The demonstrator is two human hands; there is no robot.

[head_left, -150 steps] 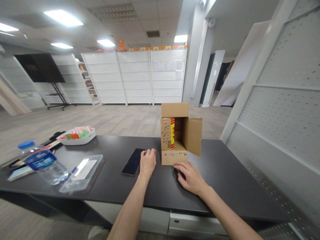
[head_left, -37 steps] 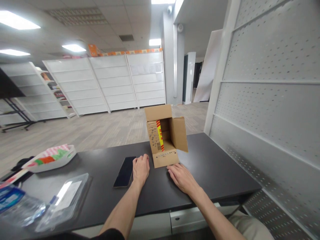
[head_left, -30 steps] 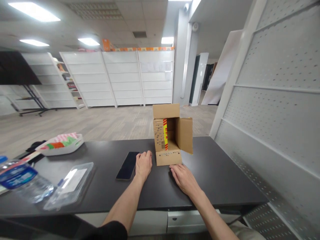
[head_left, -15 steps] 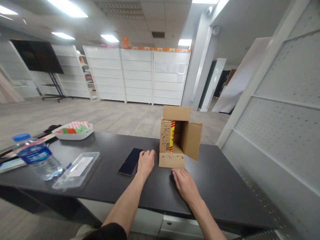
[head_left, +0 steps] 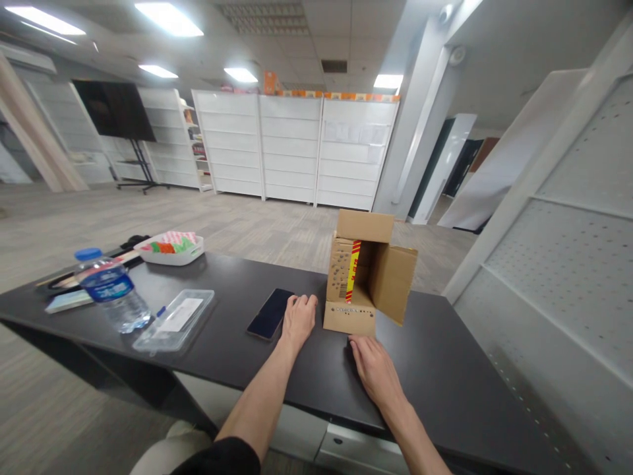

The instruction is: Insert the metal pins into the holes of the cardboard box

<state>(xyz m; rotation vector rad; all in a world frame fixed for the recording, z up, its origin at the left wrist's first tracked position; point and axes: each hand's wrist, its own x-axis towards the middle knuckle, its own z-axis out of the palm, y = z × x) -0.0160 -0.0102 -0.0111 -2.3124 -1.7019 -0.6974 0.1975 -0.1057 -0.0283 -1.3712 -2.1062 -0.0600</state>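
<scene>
My left hand rests on the dark tabletop with its fingers loosely bent and apart, beside the right edge of a black smartphone. Nothing shows in it. Just in front of a cardboard box, my right hand lies on the table near the lowered front flap, its fingers stretched forward and slightly curved. No held object is visible there, though its underside is hidden. The box stands with its opening towards me; the top flap is up, and the right flap swings outward. Red-and-yellow tape runs down its left side.
A water bottle with a blue cap stands at the left, by a clear plastic case with a white label. Behind them sits a white basket of colourful packets. A perforated white panel borders the table's right side.
The view has turned a little to the left, so everything appears shifted right. Both hands, the phone and the box keep their places on the table.
</scene>
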